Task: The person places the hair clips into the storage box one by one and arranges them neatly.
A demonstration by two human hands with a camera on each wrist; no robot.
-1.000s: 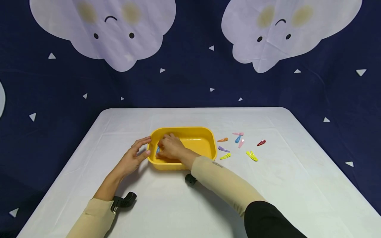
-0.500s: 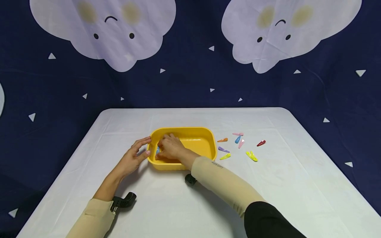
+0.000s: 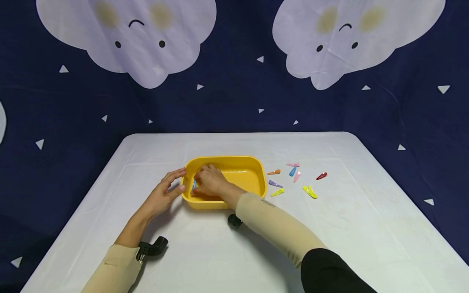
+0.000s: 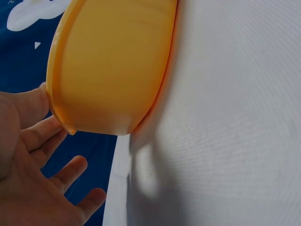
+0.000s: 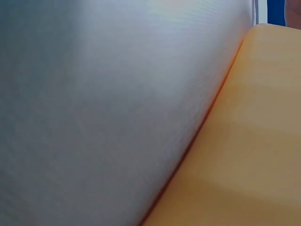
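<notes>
Clip (image 3: 194, 184), blue, shows inside the tray (image 3: 243, 177), at its left end, just beside the right hand (image 3: 210, 181). That hand's fingertips are hidden; whether they pinch anything, I cannot tell. Setting clips there seems the step in hand; the next move probably calls for delicate fingertips. The left hand (image 3: 166, 193), fingers spread, touches the rim. More clips (image 3: 275, 184) lie on the bench (image 3: 329, 232).

A navy cloth backdrop (image 3: 234, 101) with creases spans the background behind a white-covered surface (image 3: 366, 228) with rounded far corners. Two pale clouds (image 3: 141, 36) with upside-down faces and scattered white triangles (image 3: 443, 89) decorate it. Soft shadows fall across the surface.
</notes>
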